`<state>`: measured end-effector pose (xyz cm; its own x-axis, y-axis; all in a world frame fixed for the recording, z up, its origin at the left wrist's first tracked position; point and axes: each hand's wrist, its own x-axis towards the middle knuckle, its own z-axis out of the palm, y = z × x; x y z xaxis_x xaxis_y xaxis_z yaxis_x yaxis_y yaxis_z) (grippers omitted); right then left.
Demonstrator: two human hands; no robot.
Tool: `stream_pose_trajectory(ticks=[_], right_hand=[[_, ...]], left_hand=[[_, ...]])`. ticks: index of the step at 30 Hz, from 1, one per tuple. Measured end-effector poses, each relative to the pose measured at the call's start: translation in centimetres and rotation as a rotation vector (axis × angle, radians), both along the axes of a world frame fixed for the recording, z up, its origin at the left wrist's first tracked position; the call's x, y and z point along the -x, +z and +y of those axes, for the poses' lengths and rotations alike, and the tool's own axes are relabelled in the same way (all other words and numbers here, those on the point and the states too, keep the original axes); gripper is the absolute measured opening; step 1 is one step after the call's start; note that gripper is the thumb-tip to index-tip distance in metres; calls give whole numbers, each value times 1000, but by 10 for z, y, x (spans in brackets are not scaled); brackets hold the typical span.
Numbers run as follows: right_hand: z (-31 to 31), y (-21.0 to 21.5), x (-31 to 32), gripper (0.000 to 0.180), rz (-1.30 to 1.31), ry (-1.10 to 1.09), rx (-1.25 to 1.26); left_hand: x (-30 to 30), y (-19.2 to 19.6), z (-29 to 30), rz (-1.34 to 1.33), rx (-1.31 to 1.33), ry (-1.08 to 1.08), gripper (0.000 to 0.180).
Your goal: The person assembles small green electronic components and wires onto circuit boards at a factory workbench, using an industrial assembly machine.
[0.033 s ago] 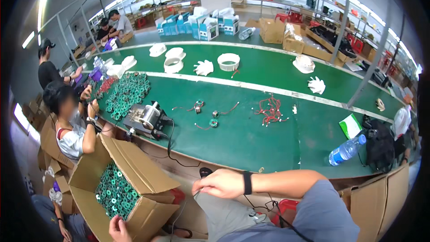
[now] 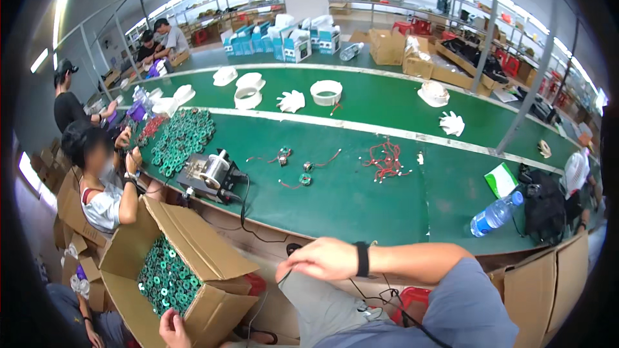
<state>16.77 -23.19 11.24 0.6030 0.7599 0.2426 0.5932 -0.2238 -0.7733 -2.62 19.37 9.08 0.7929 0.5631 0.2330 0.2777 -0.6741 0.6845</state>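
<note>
Head view: at lower left, the left hand (image 2: 173,331) is at the edge of an open carton (image 2: 193,240) full of green rings (image 2: 169,278), its flaps spread probably for easy reach; at lower centre, the right hand's (image 2: 324,259) fingers are narrow; I cannot tell what either hand grips

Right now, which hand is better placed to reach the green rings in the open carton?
Probably the left hand: it is at the near side of the carton, beside the green rings. The right hand is farther away.
</note>
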Motion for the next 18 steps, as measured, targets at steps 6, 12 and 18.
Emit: stream_pose_trajectory(ticks=[6, 12, 18], right_hand=[[-89, 31, -38, 22, -234, -689, 304], [-160, -4, -123, 51, -144, -1069, 351], [-183, -34, -128, 82, -21, -1308, 305]], left_hand=[[-20, -10, 21, 34, -23, -8, 35], [-28, -44, 86, 46, -86, -80, 34], [-43, -18, 45, 214, -115, -50, 38]])
